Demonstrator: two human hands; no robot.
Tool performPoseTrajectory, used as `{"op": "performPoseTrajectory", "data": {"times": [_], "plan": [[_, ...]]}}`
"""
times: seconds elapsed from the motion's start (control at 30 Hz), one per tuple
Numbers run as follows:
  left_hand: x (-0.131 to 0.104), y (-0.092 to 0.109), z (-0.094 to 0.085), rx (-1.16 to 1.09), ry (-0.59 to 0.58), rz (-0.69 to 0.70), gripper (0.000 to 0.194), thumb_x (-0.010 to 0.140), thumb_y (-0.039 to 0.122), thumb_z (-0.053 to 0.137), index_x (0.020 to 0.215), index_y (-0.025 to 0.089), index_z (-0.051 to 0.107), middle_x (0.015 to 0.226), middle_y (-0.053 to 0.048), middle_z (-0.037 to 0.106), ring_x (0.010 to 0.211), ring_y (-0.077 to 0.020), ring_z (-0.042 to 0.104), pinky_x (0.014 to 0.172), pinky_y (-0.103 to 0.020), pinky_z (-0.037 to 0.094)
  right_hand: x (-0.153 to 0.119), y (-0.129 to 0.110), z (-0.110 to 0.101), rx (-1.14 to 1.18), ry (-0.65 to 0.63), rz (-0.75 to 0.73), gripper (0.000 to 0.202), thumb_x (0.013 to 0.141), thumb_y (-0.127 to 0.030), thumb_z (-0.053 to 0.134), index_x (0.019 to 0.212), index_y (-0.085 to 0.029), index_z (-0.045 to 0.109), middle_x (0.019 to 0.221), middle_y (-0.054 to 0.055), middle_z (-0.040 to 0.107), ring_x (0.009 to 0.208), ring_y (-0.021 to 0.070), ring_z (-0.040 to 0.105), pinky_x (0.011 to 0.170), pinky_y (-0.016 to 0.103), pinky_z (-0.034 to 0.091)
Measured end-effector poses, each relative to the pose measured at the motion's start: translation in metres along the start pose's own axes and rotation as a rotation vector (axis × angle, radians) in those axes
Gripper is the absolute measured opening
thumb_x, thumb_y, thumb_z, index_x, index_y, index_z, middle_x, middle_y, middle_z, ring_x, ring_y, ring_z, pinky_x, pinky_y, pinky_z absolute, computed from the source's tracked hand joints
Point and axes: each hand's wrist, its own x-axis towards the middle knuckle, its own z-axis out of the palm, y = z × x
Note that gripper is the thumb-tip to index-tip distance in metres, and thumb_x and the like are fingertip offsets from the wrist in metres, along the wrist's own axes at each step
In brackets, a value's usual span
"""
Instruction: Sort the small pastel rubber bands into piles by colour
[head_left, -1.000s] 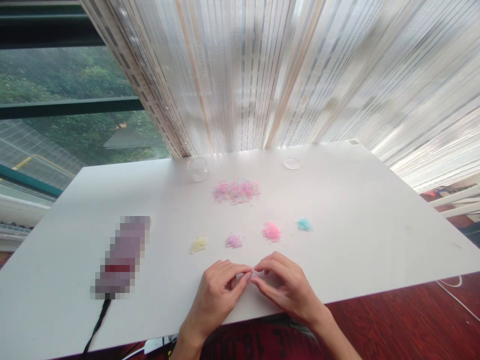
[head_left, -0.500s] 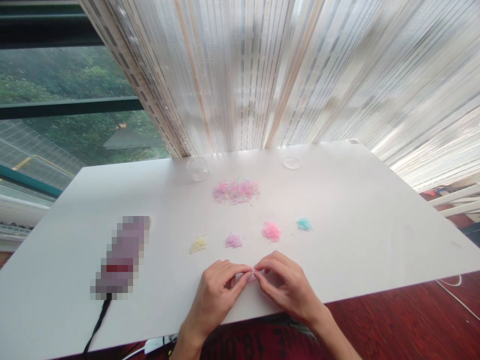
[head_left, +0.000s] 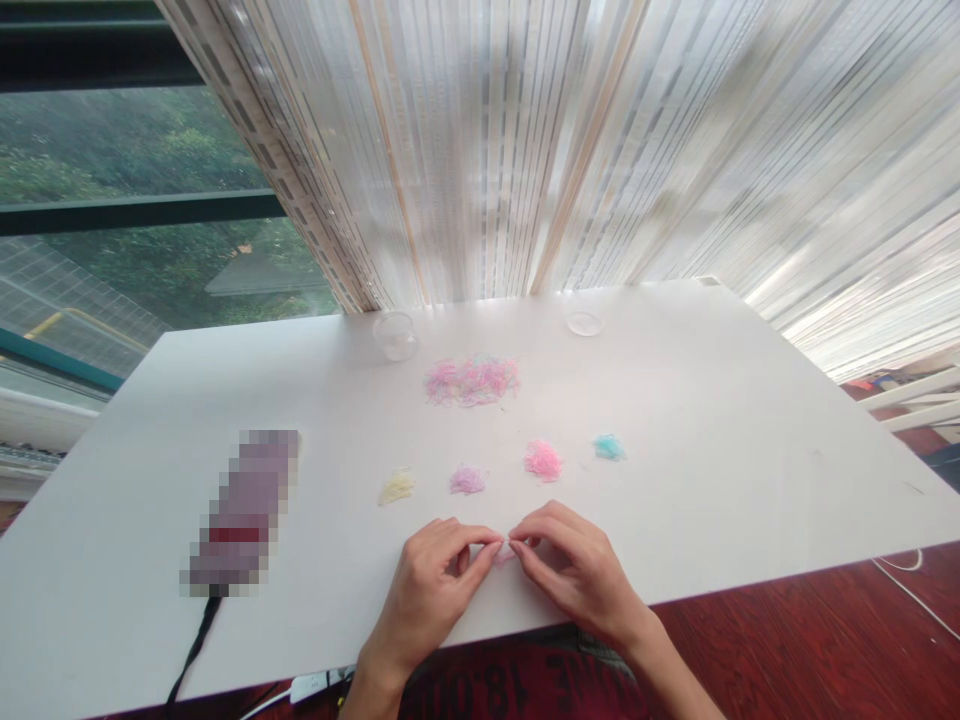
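Observation:
My left hand (head_left: 430, 580) and my right hand (head_left: 574, 565) meet near the table's front edge, each with thumb and forefinger pinched. Only a narrow gap parts the two sets of fingertips. Whatever they grip is too small to make out. Just under the fingertips lies a little heap of pinkish strands (head_left: 502, 556), partly covered by the fingers. Beyond the hands are small piles of thin strands: yellow (head_left: 396, 487), lilac (head_left: 468, 480), bright pink (head_left: 543, 461) and light blue (head_left: 608, 447). Farther back spreads a larger pile of mixed pastel strands (head_left: 472, 382).
A clear round tub (head_left: 395, 337) stands at the back of the white table (head_left: 720, 480), with a clear lid (head_left: 584, 323) to its right. On the left lies a blurred purple object (head_left: 247, 505) with a black strap (head_left: 196, 648). A string curtain (head_left: 480, 150) hangs behind.
The fingertips of my two hands have drawn very slightly apart, still pinched. The piles, tub and lid stay as they were.

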Motion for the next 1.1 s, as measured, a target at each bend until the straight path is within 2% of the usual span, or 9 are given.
{"op": "performPoseTrajectory", "data": {"times": [0.3, 0.67, 0.87, 1.0, 1.1], "plan": [[0.001, 0.001, 0.001, 0.004, 0.003, 0.005, 0.009, 0.098, 0.017, 0.068, 0.098, 0.023, 0.075, 0.08, 0.001, 0.076, 0.062, -0.0138, 0.06, 0.063, -0.026, 0.05, 0.0, 0.001, -0.001, 0.015, 0.008, 0.019, 0.012, 0.097, -0.012, 0.064, 0.1, -0.022, 0.07, 0.085, 0.003, 0.071, 0.076, 0.0152, 0.067, 0.07, 0.025, 0.055], [-0.001, -0.002, 0.0, 0.032, 0.014, -0.013, 0.012, 0.101, 0.024, 0.067, 0.094, 0.021, 0.076, 0.073, -0.002, 0.073, 0.062, -0.0148, 0.06, 0.064, -0.027, 0.051, 0.0, 0.0, -0.001, 0.026, 0.012, 0.061, 0.011, 0.099, -0.015, 0.063, 0.097, -0.022, 0.071, 0.083, 0.002, 0.071, 0.075, 0.0151, 0.067, 0.069, 0.025, 0.056], [-0.002, -0.005, 0.001, -0.014, 0.035, -0.043, 0.01, 0.1, 0.023, 0.068, 0.097, 0.022, 0.077, 0.081, -0.003, 0.077, 0.065, -0.0146, 0.063, 0.064, -0.026, 0.054, 0.002, -0.002, -0.003, 0.024, 0.01, 0.085, 0.012, 0.1, -0.019, 0.063, 0.097, -0.022, 0.074, 0.083, 0.004, 0.073, 0.074, 0.0162, 0.068, 0.067, 0.026, 0.056], [-0.002, -0.005, 0.001, -0.029, 0.044, -0.062, 0.009, 0.098, 0.022, 0.069, 0.101, 0.022, 0.077, 0.085, -0.002, 0.078, 0.063, -0.0132, 0.063, 0.065, -0.025, 0.054, 0.006, -0.002, -0.01, -0.015, 0.067, 0.121, 0.012, 0.099, -0.021, 0.064, 0.093, -0.022, 0.074, 0.081, 0.003, 0.073, 0.07, 0.0159, 0.067, 0.061, 0.026, 0.054], [-0.002, -0.004, 0.001, -0.022, 0.047, -0.066, 0.01, 0.098, 0.022, 0.069, 0.105, 0.023, 0.076, 0.089, -0.002, 0.079, 0.061, -0.0122, 0.061, 0.066, -0.025, 0.055, 0.012, 0.005, -0.019, -0.071, 0.188, 0.183, 0.012, 0.099, -0.025, 0.065, 0.093, -0.022, 0.074, 0.084, 0.004, 0.075, 0.071, 0.017, 0.067, 0.062, 0.028, 0.053]]}}
